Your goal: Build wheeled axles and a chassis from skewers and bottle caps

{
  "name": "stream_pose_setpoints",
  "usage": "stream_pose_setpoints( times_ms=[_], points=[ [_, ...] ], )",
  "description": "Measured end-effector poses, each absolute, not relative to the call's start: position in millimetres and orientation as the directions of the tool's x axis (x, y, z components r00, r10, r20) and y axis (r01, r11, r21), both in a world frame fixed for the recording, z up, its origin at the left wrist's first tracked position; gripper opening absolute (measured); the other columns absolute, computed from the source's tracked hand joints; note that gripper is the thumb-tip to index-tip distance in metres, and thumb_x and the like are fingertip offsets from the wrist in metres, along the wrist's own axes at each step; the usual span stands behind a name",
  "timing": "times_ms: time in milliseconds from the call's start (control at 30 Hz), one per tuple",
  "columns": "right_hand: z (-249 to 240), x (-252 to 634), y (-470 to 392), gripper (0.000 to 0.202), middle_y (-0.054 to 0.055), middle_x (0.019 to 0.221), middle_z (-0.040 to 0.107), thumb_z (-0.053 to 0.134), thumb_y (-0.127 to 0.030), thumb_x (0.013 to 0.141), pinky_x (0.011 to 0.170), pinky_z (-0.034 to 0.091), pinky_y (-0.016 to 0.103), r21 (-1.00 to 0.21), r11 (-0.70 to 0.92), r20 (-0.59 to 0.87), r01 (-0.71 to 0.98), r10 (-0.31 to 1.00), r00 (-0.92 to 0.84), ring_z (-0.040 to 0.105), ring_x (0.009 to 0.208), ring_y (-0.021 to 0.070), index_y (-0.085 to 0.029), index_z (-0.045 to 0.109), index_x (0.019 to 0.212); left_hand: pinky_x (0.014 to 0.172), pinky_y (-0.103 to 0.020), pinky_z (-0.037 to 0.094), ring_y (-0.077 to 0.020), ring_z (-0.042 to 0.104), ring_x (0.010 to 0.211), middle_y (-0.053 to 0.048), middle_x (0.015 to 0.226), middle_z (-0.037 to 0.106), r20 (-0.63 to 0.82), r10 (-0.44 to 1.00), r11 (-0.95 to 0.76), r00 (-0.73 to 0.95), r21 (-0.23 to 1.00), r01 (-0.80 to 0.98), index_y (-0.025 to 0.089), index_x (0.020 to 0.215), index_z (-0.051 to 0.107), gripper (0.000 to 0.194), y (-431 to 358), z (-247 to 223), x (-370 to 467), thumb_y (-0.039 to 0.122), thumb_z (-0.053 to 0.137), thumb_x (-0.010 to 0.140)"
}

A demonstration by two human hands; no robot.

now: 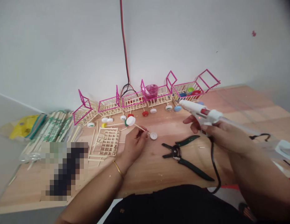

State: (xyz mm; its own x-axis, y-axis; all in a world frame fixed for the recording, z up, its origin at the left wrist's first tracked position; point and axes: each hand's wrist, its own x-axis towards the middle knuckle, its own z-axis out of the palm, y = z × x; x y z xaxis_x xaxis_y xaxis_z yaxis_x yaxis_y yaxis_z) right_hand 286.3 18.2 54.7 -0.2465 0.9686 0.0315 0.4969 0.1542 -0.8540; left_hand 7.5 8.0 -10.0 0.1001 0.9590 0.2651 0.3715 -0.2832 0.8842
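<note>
Between the fingers of my left hand is a thin wooden stick with a white bottle cap on its upper end. A second white cap is at the stick's lower end, close to the table. My right hand grips a white hot glue gun, its nozzle pointing left and a clear glue stick coming out of the back. A black cord hangs from its handle. Green-handled pliers lie spread on the table between my hands. Left of my left hand stands a small lattice frame of sticks.
Along the wall stands a row of stick-built carts with magenta rims and bottle-cap wheels. A magenta-stained cup is behind them. Packs of wooden sticks and a yellow bag lie at the left. A blurred-out dark object lies near the front edge.
</note>
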Motion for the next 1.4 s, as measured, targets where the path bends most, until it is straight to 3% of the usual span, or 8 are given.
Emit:
stream_pose_setpoints(
  times_ms=[67, 133, 233, 433, 633, 1400],
  points=[
    [50, 281, 20, 0.032, 0.005, 0.082, 0.063, 0.045, -0.046, 0.084, 0.058, 0.044, 0.031, -0.876, 0.14, 0.036, 0.461, 0.973, -0.227, 0.058, 0.07, 0.019, -0.021, 0.059, 0.1, 0.067, -0.023, 0.048, -0.0111, 0.061, 0.07, -0.001, 0.077, 0.062, 0.266, 0.96, -0.28, 0.089, 0.886, 0.37, 0.017, 0.094, 0.057, 0.013, 9, -11, 8, 0.025, 0.05, 0.089],
    [44, 274, 22, 0.034, 0.005, 0.084, 0.064, 0.051, -0.051, 0.081, 0.057, 0.044, 0.03, -0.825, 0.114, -0.013, 0.553, 0.975, -0.22, 0.058, 0.068, 0.0187, -0.02, 0.06, 0.094, 0.066, -0.023, 0.048, -0.0111, 0.061, 0.069, -0.001, 0.077, 0.062, 0.271, 0.959, -0.281, 0.081, 0.886, 0.37, 0.017, 0.094, 0.057, 0.013, 10, -13, 9, 0.025, 0.05, 0.088],
    [38, 267, 23, 0.033, 0.002, 0.073, 0.062, 0.056, -0.053, 0.079, 0.056, 0.043, 0.029, -0.749, 0.138, -0.131, 0.649, 0.928, -0.348, 0.057, 0.065, 0.0177, -0.02, 0.059, 0.082, 0.067, -0.023, 0.049, -0.0113, 0.061, 0.071, -0.002, 0.08, 0.062, 0.261, 0.962, -0.271, 0.076, 0.892, 0.361, 0.017, 0.094, 0.057, 0.012, 11, -15, 11, 0.025, 0.052, 0.087],
    [28, 258, 20, 0.038, -0.002, 0.059, 0.053, 0.054, -0.055, 0.08, 0.051, 0.037, 0.026, -0.762, 0.158, -0.185, 0.628, 0.877, -0.444, 0.051, 0.055, 0.0135, -0.02, 0.051, 0.066, 0.067, -0.023, 0.047, -0.0114, 0.058, 0.072, -0.001, 0.081, 0.061, 0.242, 0.967, -0.254, 0.08, 0.879, 0.403, 0.017, 0.09, 0.057, 0.009, 14, -16, 14, 0.025, 0.055, 0.085],
    [21, 255, 22, 0.033, 0.001, 0.071, 0.059, 0.057, -0.053, 0.079, 0.055, 0.039, 0.027, -0.764, 0.197, -0.158, 0.615, 0.866, -0.474, 0.054, 0.061, 0.015, -0.02, 0.056, 0.075, 0.068, -0.024, 0.046, -0.0121, 0.058, 0.072, -0.002, 0.079, 0.062, 0.22, 0.97, -0.243, 0.104, 0.872, 0.425, 0.017, 0.091, 0.058, 0.012, 14, -16, 13, 0.026, 0.053, 0.087],
    [20, 249, 23, 0.039, 0.0, 0.063, 0.055, 0.052, -0.058, 0.08, 0.053, 0.036, 0.027, -0.692, 0.197, -0.22, 0.694, 0.859, -0.462, 0.052, 0.057, 0.0147, -0.021, 0.055, 0.069, 0.069, -0.023, 0.044, -0.0117, 0.056, 0.073, -0.002, 0.081, 0.061, 0.23, 0.965, -0.261, 0.123, 0.855, 0.448, 0.017, 0.088, 0.058, 0.011, 13, -13, 14, 0.025, 0.051, 0.088]
  ],
)
